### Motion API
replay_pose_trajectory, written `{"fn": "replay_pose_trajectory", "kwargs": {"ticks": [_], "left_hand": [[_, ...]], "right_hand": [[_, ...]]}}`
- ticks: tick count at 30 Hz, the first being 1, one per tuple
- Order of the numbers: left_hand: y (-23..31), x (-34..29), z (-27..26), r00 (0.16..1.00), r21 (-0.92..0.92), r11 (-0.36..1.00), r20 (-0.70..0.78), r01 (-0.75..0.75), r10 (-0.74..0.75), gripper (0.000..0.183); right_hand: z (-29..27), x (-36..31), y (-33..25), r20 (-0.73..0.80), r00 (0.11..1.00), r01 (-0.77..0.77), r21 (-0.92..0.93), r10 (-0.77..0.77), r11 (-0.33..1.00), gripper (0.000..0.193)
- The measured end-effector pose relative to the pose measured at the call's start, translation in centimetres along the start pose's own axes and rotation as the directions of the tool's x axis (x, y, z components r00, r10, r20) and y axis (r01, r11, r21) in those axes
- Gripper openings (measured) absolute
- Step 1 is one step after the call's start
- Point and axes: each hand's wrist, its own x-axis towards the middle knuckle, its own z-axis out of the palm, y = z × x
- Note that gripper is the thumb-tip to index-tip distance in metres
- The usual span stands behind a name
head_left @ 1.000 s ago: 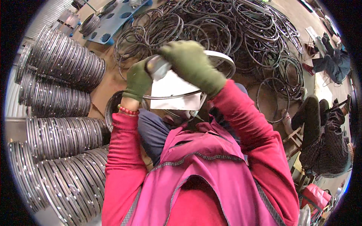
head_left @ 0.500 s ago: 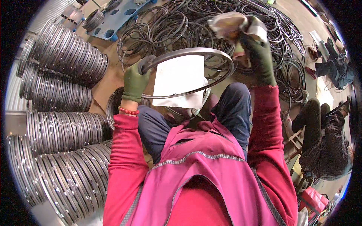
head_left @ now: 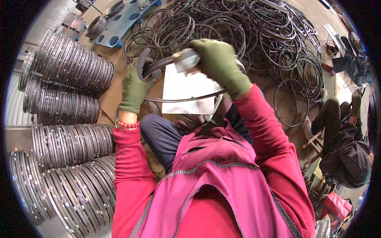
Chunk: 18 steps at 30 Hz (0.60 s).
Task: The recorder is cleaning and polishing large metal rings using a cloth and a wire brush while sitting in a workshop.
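Observation:
In front of my knees, my left hand (head_left: 136, 85), in a green glove, grips one side of a dark hoop-shaped rim (head_left: 162, 65). My right hand (head_left: 222, 65), gloved alike and a little blurred, is closed around a pale cloth (head_left: 187, 59) lying against the rim's far edge. That hand covers part of the rim, so the contact beneath the cloth is hidden. Behind the hoop a white sheet (head_left: 186, 85) shows, and the rim's thin near edge crosses it.
Long stacks of dark rims (head_left: 73, 141) line the left side. A large tangle of loose black hoops (head_left: 274, 31) covers the floor ahead, beside a blue pallet (head_left: 127, 22). At right, another person (head_left: 343, 154) is seated near a wooden stool (head_left: 313, 146).
My right hand has swung left and down with the cloth, from above the right side onto the rim. My left hand has shifted slightly left and keeps its hold.

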Motion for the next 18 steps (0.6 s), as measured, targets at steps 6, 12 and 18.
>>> {"fn": "replay_pose_trajectory", "kwargs": {"ticks": [6, 12, 18], "left_hand": [[0.5, 0.4, 0.9, 0.999, 0.169, 0.985, -0.045, 0.026, -0.019, 0.040], [-0.6, -0.2, 0.1, 0.993, 0.161, 0.981, 0.034, 0.108, -0.115, 0.039], [2.4, 2.0, 2.8, 0.983, 0.351, 0.924, 0.052, 0.149, -0.179, 0.034]], "right_hand": [[2.0, 1.9, -5.3, 0.085, 0.991, 0.112, -0.045, -0.108, 0.993, 0.014], [2.4, -0.8, 2.4, -0.026, 0.994, 0.110, 0.299, -0.108, 0.948, 0.054], [2.1, -1.1, 3.9, -0.080, 0.997, -0.012, 0.123, 0.022, 0.992, 0.045]]}}
